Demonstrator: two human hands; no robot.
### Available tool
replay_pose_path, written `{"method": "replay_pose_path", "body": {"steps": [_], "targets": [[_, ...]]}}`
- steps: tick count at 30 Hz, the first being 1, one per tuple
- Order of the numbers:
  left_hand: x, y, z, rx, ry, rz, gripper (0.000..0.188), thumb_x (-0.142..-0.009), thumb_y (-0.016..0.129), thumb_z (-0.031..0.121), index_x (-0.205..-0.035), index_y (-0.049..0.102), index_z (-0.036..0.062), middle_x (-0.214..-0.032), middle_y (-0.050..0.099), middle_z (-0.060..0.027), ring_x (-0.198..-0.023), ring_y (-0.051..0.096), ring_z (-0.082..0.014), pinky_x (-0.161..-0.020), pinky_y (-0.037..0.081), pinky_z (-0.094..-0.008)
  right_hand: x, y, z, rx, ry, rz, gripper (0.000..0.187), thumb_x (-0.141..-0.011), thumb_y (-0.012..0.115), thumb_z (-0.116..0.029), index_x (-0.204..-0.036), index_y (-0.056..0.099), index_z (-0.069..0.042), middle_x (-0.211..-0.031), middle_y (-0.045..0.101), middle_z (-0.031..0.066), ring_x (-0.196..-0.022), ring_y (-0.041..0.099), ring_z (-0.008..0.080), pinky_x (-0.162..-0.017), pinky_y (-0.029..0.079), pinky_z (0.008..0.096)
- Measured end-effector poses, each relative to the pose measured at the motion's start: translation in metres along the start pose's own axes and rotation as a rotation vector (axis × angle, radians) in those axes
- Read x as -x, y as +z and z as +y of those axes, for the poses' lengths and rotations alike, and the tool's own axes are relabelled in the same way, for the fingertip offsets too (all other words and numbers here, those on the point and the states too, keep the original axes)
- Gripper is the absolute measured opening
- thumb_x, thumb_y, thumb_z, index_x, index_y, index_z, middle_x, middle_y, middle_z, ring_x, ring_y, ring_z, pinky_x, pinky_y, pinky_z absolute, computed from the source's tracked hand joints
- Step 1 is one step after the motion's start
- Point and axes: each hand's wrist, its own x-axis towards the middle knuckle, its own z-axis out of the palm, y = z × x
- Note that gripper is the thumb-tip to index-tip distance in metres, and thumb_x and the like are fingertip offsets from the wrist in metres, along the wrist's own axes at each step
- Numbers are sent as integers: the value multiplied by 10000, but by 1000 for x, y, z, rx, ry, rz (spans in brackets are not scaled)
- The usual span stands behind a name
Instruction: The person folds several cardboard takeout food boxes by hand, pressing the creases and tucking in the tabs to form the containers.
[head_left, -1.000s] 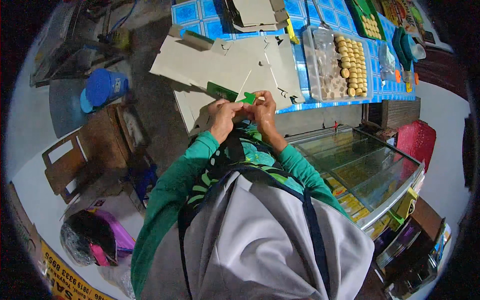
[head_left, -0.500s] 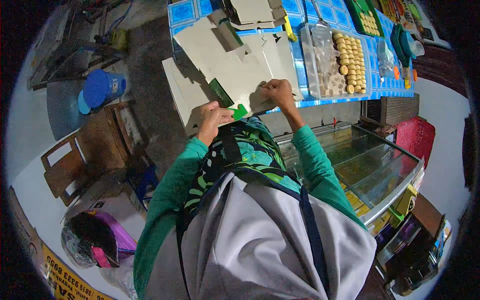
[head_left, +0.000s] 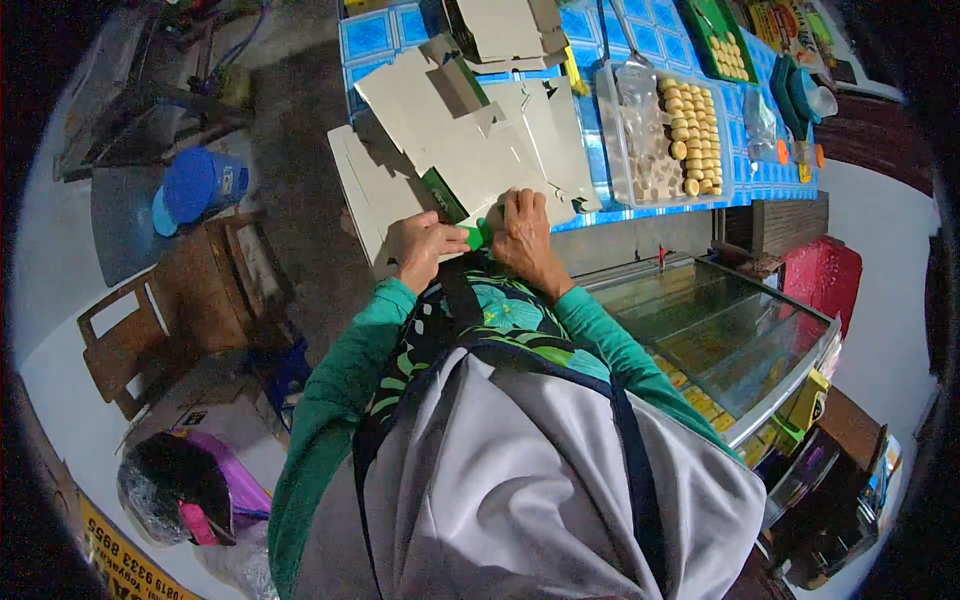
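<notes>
A flat, unfolded cardboard box [head_left: 460, 145], pale grey inside with dark green flaps, lies at the near edge of the table. My left hand [head_left: 428, 243] grips its near left edge, fingers closed beside a bright green tab [head_left: 477, 236]. Just right of that tab, my right hand [head_left: 525, 238] has its fingers bent and pressed onto the near edge of the same cardboard. The fingertips partly hide the fold there. Another cardboard sheet [head_left: 362, 185] lies beneath at the left.
More flat boxes [head_left: 500, 30] are stacked at the back. On the blue checked tablecloth [head_left: 592, 150], a clear plastic tray [head_left: 610, 130] holds rows of small round pastries [head_left: 700, 120]. A green tray [head_left: 715, 65] sits behind it. A glass display case [head_left: 720, 330] stands right of me.
My right hand has moved left and nearer to me, from the cardboard's right part to beside the green tab. My left hand stays at about the same place on the edge.
</notes>
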Motion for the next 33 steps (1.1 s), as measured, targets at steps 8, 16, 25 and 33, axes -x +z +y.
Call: {"method": "replay_pose_path", "body": {"steps": [8,16,25,33], "targets": [[-9,-11,-7,-45,-67,24,193,-722,635,-56,-724,450,-1,-784,628,-229,-673,670,-327,-605,595,-406,-41,-17,73,-401,328,230,333,-749,701,-173,-1019,662,16,-863,637,145,-691,612,226,-652,499,324],[-6,-12,-5,-63,-69,-34,288,-708,668,-62,-720,400,43,-806,630,-222,-657,673,-315,-601,601,-382,-79,13,85,-299,303,-245,333,-670,745,-196,-939,633,-34,-695,630,110,-673,641,268,-586,506,387],[-7,-7,-3,-115,-120,6,247,-702,653,-79,-702,424,14,-735,613,-190,-640,670,-306,-566,600,-408,-56,9,2,207,26,-276,793,-656,675,-204,-1255,342,196,-912,587,220,-812,607,345,-631,519,388],[-2,4,9,-120,-132,36,295,-662,664,-99,-685,392,11,-714,585,-206,-617,658,-323,-523,601,-406,-57,3,4,69,50,-328,911,-641,623,-224,-1343,178,149,-948,567,260,-816,583,422,-673,507,470]]}}
